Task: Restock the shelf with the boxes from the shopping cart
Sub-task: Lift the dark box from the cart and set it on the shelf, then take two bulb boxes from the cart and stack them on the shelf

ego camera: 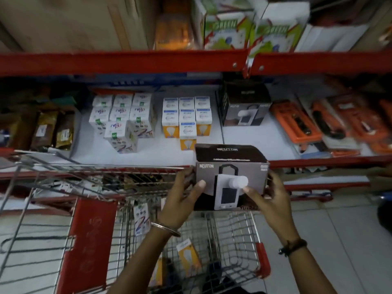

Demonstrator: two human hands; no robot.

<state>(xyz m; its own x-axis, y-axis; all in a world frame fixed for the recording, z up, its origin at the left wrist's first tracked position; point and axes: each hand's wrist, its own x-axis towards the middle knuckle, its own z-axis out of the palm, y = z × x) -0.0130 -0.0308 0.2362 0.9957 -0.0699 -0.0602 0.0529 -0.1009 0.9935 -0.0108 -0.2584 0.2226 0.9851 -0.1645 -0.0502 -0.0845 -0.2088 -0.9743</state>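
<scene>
While small bulb boxes already stand in rows on the white shelf [169,149], restocking reads as partly done, by judgement from the present layout only.

Item in hand: one dark lamp box [231,166], printed with a white lamp, held upright above the shopping cart [233,240] and just in front of the shelf's red front edge, not yet set down.

Left hand [182,194]: wrapped on the box's left side, thumb pressed on the front face, fingers hidden behind the side.

Right hand [269,196]: wrapped on the right side, thumb on the front face near the printed lamp, fingers curled round the far edge.

Stock on shelf: white patterned boxes [123,119] at left; orange-and-white bulb boxes [186,117] in the middle; one matching dark lamp box [246,107] further back, with bare shelf in front of it and directly beyond the held box.

Stock left in cart: at least one orange bulb box [187,255] and one white patterned box [141,219] show through the wire; the full count cannot be told.

Remaining, by judgement: seat this box, then empty the cart.
</scene>
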